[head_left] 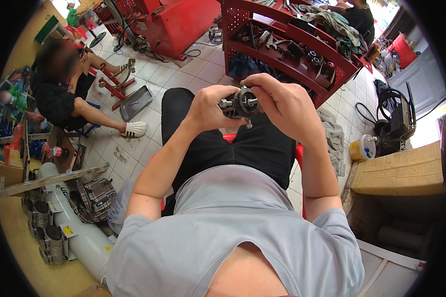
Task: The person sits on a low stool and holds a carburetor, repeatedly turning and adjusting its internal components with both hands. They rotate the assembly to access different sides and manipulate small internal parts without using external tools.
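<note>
1. Grey shirt (233,232) cloth fills the foreground, nearest the camera; past its hem our black trousers (275,153) cover two parted thighs; the edge of a red seat (301,156) shows beside us.
2. We have the dark metal part (243,104) up over the gap between our knees; it looks round, with a bright bolt (226,104) jutting out at its left; nothing but our hands seems to bear it.
3. Our left hand (208,106) is curled closed around its left side, fingers mostly hidden; our right hand (285,101) arches over its right side, thumb bent in; we cannot tell whether that one grips or merely touches.
4. Should our left fingers loosen while the right pushes or twists, the part could turn, or slip between our thighs to the tiled floor (213,72); we might also pinch a fingertip against the bolt.
5. Ahead stands a red cart (277,63), its shelves crowded with tools (265,38); anything dropped could roll beneath it; a grey tray (136,101) lies off left near a seated person (52,101), too far aside to catch a fall.
</note>
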{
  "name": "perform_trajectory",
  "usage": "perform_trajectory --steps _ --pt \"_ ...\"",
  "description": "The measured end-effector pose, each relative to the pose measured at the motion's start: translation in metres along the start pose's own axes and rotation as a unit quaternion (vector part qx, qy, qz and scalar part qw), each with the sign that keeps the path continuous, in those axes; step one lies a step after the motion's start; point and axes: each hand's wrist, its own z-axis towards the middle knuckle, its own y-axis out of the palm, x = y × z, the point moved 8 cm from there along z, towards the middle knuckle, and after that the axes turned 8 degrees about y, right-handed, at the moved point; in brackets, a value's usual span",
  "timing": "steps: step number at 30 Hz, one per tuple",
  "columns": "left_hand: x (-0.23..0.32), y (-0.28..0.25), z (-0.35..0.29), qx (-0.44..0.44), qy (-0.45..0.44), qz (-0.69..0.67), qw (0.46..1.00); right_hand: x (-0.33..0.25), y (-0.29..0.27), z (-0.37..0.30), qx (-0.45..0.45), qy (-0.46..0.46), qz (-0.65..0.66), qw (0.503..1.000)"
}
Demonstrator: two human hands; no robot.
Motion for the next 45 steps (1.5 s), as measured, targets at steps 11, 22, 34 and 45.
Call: perform_trajectory --steps 11,22,34,45 --pt "0.001 0.001 0.001 -0.013 0.001 0.008 1.0 0.0 0.0 0.0 -0.005 0.006 0.004 1.0" --pt "-0.006 -0.001 0.0 -0.006 -0.029 -0.021 0.999 -0.003 -0.007 0.0 -0.009 -0.03 -0.007 0.999" --pt "0.004 -0.001 0.003 -0.005 0.012 -0.039 0.999 0.002 0.003 0.0 -0.076 -0.011 0.041 0.996" --pt "0.006 -0.003 0.002 0.007 0.034 -0.023 0.999 0.002 0.008 -0.001 -0.06 -0.023 0.063 0.996"
